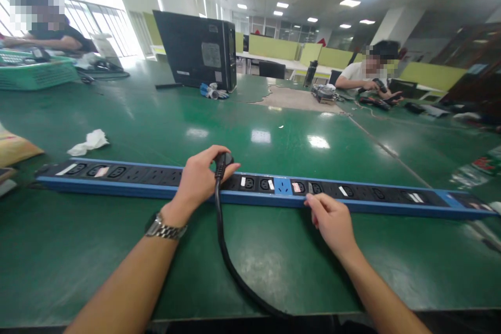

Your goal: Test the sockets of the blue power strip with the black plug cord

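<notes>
A long blue and black power strip [282,186] lies across the green table, with rows of sockets and several small labels on its top. My left hand [201,177], with a metal watch on the wrist, is closed round a black plug [224,160] at the strip, left of its middle. From the plug a thick black cable [230,266] curves down to the table's near edge. My right hand [331,219] is at the strip's front edge, right of the middle, thumb and forefinger pinched on a small thin piece [310,188] that I cannot make out.
Beyond the strip on the table [156,115] stand a black computer case [195,49], gloves [213,91] and a green basket [39,73]. Crumpled tissue [89,142] lies at left, a plastic bottle [479,167] at right. Two people sit farther off.
</notes>
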Available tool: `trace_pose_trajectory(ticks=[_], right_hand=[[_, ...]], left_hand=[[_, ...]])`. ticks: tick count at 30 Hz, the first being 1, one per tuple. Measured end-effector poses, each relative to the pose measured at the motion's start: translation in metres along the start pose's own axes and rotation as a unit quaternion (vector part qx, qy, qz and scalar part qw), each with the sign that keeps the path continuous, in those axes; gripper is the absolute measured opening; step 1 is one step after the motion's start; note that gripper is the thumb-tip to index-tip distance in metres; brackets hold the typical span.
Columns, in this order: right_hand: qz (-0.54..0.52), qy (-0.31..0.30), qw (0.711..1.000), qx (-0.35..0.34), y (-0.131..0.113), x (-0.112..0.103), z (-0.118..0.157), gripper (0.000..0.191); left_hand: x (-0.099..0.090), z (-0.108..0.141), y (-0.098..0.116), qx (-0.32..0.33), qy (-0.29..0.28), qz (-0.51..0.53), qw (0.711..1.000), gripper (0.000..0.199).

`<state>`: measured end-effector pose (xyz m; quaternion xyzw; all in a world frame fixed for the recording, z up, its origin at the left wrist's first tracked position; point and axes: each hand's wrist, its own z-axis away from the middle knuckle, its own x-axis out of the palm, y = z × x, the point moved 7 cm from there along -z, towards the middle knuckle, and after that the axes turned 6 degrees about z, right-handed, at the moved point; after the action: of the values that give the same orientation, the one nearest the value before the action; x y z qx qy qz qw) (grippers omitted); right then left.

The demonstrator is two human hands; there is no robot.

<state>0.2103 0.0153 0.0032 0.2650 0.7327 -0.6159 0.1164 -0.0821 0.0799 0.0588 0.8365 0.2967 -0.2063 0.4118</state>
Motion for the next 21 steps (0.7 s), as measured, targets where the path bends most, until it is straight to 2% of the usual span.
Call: trace_pose_trajectory(ticks=[1,3,8,10,14,17,19,21], right_hand=[[0.023,0.009,1.0,-0.002,0.013,-0.001,0.002,0.039],[0.051,0.014,0.998,-0.015,0.027,-0.001,0.005,0.04],[0.08,-0.007,0.996,-0.037,0.022,0.006,0.007,0.042],[0.077,-0.004,0.996,-0.036,0.02,0.005,0.007,0.041],[0.072,-0.001,0.997,-0.029,0.023,0.004,0.007,0.04],[0.067,0.002,0.997,-0.028,0.023,0.004,0.006,0.04],[0.065,0.008,0.997,-0.03,0.022,0.004,0.005,0.04],[0.061,0.01,0.998,-0.033,0.021,0.004,0.003,0.039]], left_hand=[[0.002,0.001,-0.007,0.0,-0.055,0.0,0.998,0.04],[0.005,0.004,-0.014,0.0,-0.127,0.01,0.992,0.043],[0.015,0.011,-0.006,-0.01,-0.208,0.044,0.977,0.045],[0.02,0.012,-0.003,-0.007,-0.222,0.029,0.975,0.045],[0.023,0.015,-0.003,0.039,-0.223,-0.019,0.974,0.043],[0.018,0.022,-0.005,0.07,-0.215,-0.003,0.974,0.042],[0.008,0.023,-0.004,0.061,-0.157,0.031,0.985,0.039],[-0.005,0.021,0.002,0.038,-0.047,0.075,0.995,0.037]])
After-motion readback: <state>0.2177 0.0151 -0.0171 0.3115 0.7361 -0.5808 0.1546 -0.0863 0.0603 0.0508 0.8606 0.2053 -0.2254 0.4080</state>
